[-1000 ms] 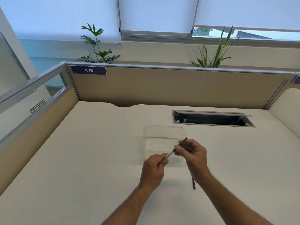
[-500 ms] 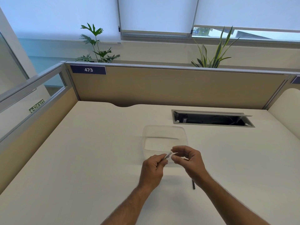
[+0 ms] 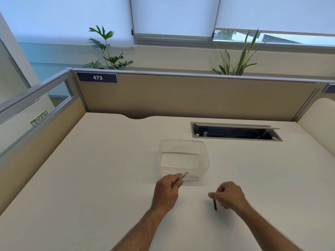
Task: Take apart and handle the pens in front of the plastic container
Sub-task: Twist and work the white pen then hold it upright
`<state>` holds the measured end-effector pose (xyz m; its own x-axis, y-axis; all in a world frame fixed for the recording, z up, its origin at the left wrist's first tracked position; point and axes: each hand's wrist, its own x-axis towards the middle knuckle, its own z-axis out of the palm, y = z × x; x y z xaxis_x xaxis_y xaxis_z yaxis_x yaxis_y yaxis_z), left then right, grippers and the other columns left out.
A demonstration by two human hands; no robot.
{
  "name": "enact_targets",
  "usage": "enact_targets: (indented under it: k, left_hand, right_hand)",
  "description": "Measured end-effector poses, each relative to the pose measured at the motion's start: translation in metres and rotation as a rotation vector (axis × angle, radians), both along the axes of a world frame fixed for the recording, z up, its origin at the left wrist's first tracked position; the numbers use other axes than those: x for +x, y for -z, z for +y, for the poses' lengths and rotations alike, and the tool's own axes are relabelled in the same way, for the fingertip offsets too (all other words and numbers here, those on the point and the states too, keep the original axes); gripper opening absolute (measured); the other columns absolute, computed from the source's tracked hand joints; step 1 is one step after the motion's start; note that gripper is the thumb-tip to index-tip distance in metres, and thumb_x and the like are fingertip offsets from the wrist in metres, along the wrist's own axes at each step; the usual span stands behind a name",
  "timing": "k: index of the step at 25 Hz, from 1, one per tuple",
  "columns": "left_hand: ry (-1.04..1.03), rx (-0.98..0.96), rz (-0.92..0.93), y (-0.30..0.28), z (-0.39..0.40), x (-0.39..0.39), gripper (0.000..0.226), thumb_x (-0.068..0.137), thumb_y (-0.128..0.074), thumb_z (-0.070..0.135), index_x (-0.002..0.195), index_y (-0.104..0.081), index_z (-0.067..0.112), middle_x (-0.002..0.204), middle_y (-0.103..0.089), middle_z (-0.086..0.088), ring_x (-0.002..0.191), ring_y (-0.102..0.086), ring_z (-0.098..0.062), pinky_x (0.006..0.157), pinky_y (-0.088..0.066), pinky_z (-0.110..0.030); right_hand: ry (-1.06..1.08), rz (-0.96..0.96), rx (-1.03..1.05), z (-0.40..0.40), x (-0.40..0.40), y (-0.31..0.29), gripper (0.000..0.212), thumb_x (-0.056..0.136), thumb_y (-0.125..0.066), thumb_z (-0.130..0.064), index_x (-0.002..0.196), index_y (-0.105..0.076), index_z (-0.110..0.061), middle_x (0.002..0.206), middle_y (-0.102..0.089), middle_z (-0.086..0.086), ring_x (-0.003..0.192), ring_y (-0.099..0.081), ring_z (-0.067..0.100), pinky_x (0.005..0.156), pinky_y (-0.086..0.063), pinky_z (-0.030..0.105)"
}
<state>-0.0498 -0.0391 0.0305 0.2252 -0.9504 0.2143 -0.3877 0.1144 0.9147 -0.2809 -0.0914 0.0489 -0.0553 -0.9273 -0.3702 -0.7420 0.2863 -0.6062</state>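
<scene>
Pen barrel [image 3: 183,176], slim white tube, pinched in left hand [image 3: 167,191].

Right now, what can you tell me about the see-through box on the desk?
The plastic container is clear, almost colourless, and looks like thin plastic. It is a rounded rectangle with low walls and an open top, with no lid on it. Nothing shows inside. It sits upright on the pale desk, in front of the dark cable slot. The left hand holds a white pen piece whose tip shows just before its near wall; whether they touch is unclear.
</scene>
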Motion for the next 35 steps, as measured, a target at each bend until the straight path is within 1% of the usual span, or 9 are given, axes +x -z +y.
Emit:
enact_targets:
  k: [5, 10, 14, 17, 20, 24, 28, 32, 35]
  left_hand:
    - [0.008, 0.003, -0.013, 0.000, 0.001, 0.000, 0.026, 0.088, -0.068, 0.013, 0.107, -0.071, 0.029, 0.084, -0.072, 0.004, 0.079, -0.064, -0.012, 0.073, -0.055, -0.040]
    - [0.023, -0.007, -0.042, -0.003, 0.002, 0.000, 0.028, 0.087, -0.064, 0.021, 0.109, -0.063, 0.039, 0.083, -0.071, 0.003, 0.079, -0.063, -0.013, 0.073, -0.055, -0.039]
    - [0.038, 0.002, -0.070, -0.003, 0.002, -0.001, 0.031, 0.087, -0.062, 0.024, 0.111, -0.059, 0.043, 0.082, -0.071, 0.002, 0.078, -0.063, -0.014, 0.072, -0.054, -0.040]
    - [0.043, 0.018, -0.093, -0.001, 0.003, -0.001, 0.028, 0.089, -0.063, 0.019, 0.109, -0.062, 0.038, 0.081, -0.070, 0.003, 0.078, -0.061, -0.013, 0.072, -0.054, -0.040]
    - [0.055, 0.016, -0.165, 0.001, 0.003, -0.001, 0.026, 0.090, -0.062, 0.015, 0.108, -0.068, 0.033, 0.079, -0.069, 0.007, 0.078, -0.057, -0.011, 0.072, -0.052, -0.036]
    - [0.068, -0.017, -0.283, -0.001, 0.003, -0.001, 0.026, 0.091, -0.061, 0.016, 0.111, -0.069, 0.031, 0.082, -0.071, 0.008, 0.079, -0.055, -0.013, 0.072, -0.049, -0.033]
    - [0.087, -0.037, -0.355, -0.002, 0.003, -0.002, 0.024, 0.092, -0.061, 0.019, 0.111, -0.069, 0.030, 0.086, -0.073, 0.008, 0.079, -0.057, -0.017, 0.073, -0.048, -0.038]
    - [0.102, -0.049, -0.401, -0.003, 0.003, -0.002, 0.024, 0.091, -0.061, 0.020, 0.112, -0.068, 0.029, 0.086, -0.072, 0.006, 0.078, -0.056, -0.020, 0.073, -0.047, -0.041]
    - [0.101, -0.050, -0.413, -0.004, 0.003, -0.001, 0.025, 0.090, -0.061, 0.021, 0.113, -0.068, 0.030, 0.084, -0.071, 0.005, 0.079, -0.055, -0.020, 0.073, -0.046, -0.039]
  right_hand:
    - [-0.099, 0.182, 0.159, 0.004, -0.005, 0.005, 0.029, 0.047, -0.083, -0.031, 0.055, -0.066, -0.010, 0.050, -0.071, 0.005, 0.036, -0.061, 0.015, 0.042, -0.055, 0.025]
    - [-0.089, 0.095, 0.194, 0.000, -0.004, 0.009, 0.016, 0.054, -0.081, -0.014, 0.060, -0.073, -0.001, 0.054, -0.073, 0.010, 0.048, -0.071, 0.022, 0.047, -0.062, 0.035]
    - [-0.124, 0.066, 0.111, 0.002, -0.002, 0.010, 0.016, 0.057, -0.066, -0.014, 0.058, -0.070, 0.002, 0.052, -0.072, 0.010, 0.052, -0.073, 0.027, 0.051, -0.063, 0.037]
    - [-0.034, -0.179, 0.012, 0.001, 0.003, 0.006, 0.006, 0.067, -0.069, -0.005, 0.069, -0.069, 0.000, 0.058, -0.074, 0.013, 0.056, -0.074, 0.030, 0.055, -0.063, 0.040]
    - [0.009, -0.498, -0.037, 0.000, 0.007, -0.008, 0.009, 0.072, -0.080, 0.000, 0.077, -0.074, -0.005, 0.068, -0.075, 0.014, 0.061, -0.072, 0.027, 0.059, -0.062, 0.038]
    - [0.021, -0.692, -0.156, 0.000, 0.016, -0.023, 0.014, 0.073, -0.081, 0.005, 0.081, -0.078, -0.006, 0.072, -0.071, 0.013, 0.066, -0.067, 0.020, 0.062, -0.057, 0.029]
    - [-0.038, -0.688, -0.233, 0.001, 0.022, -0.028, 0.017, 0.073, -0.081, 0.006, 0.083, -0.078, -0.008, 0.075, -0.074, 0.018, 0.065, -0.065, 0.021, 0.066, -0.055, 0.030]
    - [-0.130, -0.579, -0.292, 0.003, 0.025, -0.027, 0.019, 0.073, -0.081, 0.003, 0.080, -0.079, -0.015, 0.070, -0.073, -0.003, 0.067, -0.064, 0.008, 0.062, -0.051, 0.017]
    - [-0.177, -0.541, -0.341, 0.005, 0.026, -0.027, 0.019, 0.073, -0.081, 0.004, 0.080, -0.079, -0.014, 0.072, -0.071, -0.006, 0.068, -0.062, 0.003, 0.062, -0.050, 0.015]
